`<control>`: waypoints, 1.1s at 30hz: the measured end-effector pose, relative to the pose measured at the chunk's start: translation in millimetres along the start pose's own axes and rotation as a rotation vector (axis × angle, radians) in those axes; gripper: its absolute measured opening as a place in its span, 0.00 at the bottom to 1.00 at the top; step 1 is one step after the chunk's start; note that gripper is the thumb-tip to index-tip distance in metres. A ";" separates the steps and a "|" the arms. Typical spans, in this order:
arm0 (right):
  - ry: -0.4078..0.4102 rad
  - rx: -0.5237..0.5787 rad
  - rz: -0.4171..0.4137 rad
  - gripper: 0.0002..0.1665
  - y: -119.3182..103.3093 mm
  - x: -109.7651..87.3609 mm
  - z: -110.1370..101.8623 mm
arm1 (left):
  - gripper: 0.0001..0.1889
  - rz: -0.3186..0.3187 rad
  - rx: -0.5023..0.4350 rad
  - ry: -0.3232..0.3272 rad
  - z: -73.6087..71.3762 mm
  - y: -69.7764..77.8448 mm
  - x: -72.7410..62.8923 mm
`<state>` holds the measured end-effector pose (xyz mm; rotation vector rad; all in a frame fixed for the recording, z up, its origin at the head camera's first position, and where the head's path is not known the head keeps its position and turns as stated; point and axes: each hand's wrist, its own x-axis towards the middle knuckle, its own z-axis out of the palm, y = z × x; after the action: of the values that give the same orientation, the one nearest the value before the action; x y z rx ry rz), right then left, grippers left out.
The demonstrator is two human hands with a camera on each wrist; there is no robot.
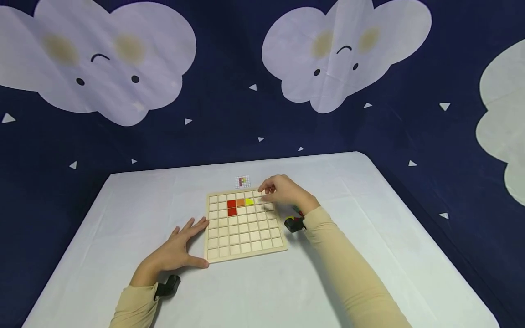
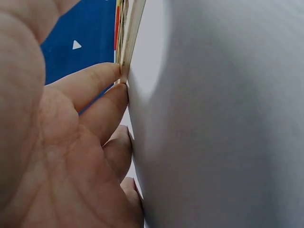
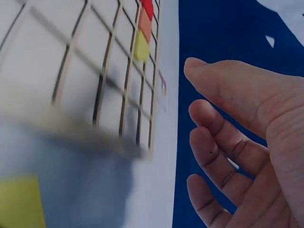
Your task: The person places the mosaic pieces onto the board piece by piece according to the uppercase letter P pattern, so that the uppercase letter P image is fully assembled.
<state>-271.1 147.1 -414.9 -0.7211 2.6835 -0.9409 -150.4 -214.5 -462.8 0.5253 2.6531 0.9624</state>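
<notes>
Has four tiles [image 1: 240, 202] on the board [image 1: 244, 237], seemingly short of the tiny card [image 1: 243, 181], left fingers [image 2: 95, 85] and right fingers [image 3: 240, 145] apart.

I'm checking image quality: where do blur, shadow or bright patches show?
Right wrist view: near edge of the pale wooden gridded board blurred; head view: soft shadow from the beige fabric right sleeve on the white table; left wrist view: bright patch on that table beside the board.
</notes>
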 end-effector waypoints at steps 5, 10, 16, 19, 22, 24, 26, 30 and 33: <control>0.001 -0.014 0.033 0.17 15.9 -13.5 -9.6 | 0.64 -0.009 -0.002 0.006 1.3 -3.3 -4.7; 0.004 -0.016 0.097 0.16 32.1 -31.5 -18.8 | 0.64 0.005 -0.005 0.005 1.4 -3.4 -5.6; 0.015 -0.040 0.130 0.18 48.0 -50.9 -24.9 | 0.64 0.007 -0.003 0.003 0.0 -2.6 -3.8; 0.026 -0.038 0.151 0.19 54.2 -59.8 -25.9 | 0.64 0.014 -0.006 0.000 -0.6 -2.5 -2.5; 0.036 -0.029 0.171 0.19 58.8 -67.8 -26.5 | 0.64 0.019 -0.010 -0.003 -0.6 -2.4 -1.4; 0.038 -0.035 0.172 0.20 62.6 -72.5 -26.6 | 0.64 0.018 -0.012 -0.004 -0.4 -2.1 -1.1; 0.039 -0.042 0.180 0.20 66.2 -77.1 -26.5 | 0.64 0.017 -0.015 -0.004 -0.2 -1.4 -1.0; 0.042 -0.060 0.204 0.21 73.0 -86.9 -25.2 | 0.64 0.022 -0.016 -0.003 0.0 0.7 -0.7; 0.051 -0.061 0.213 0.22 76.6 -92.1 -22.7 | 0.64 0.022 -0.015 0.000 -0.4 1.0 -1.3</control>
<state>-228.8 258.0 -442.6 -0.4167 2.7752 -0.8371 -149.1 -214.6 -461.7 0.5518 2.6434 0.9884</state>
